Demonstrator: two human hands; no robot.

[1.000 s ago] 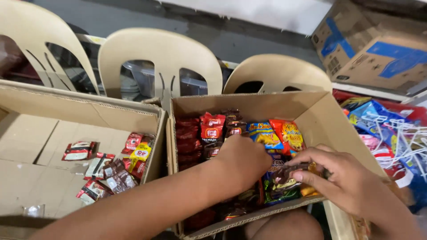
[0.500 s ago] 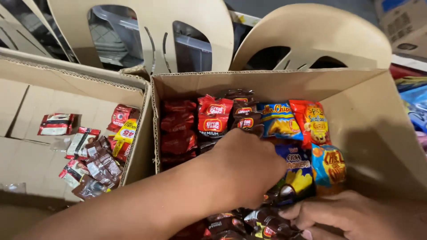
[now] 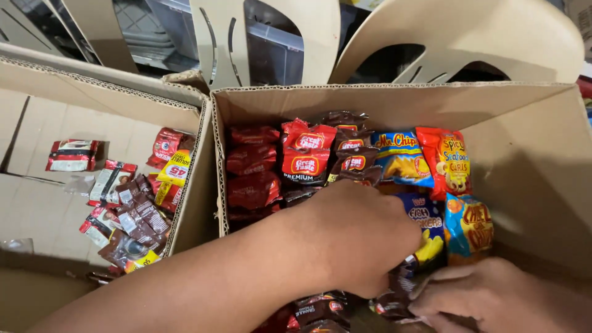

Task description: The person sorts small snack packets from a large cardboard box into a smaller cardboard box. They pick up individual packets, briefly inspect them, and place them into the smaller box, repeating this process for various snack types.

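Both my hands are down in the right box [image 3: 524, 160]. Left hand [image 3: 361, 237] is curled knuckles-up over the dark sachets [image 3: 320, 308] at the near side; what its fingers hold I cannot tell. Right hand [image 3: 487, 296] is closed, fingertips pinching at sachets by the blue cracker pack [image 3: 428, 225]. Judgement: lift loose sachets only, sparing the upright red sachets [image 3: 305, 157] and chip bags [image 3: 401, 157]. Left box [image 3: 191, 203] holds scattered sachets [image 3: 132, 216]; chairs [image 3: 456, 43] stand behind.
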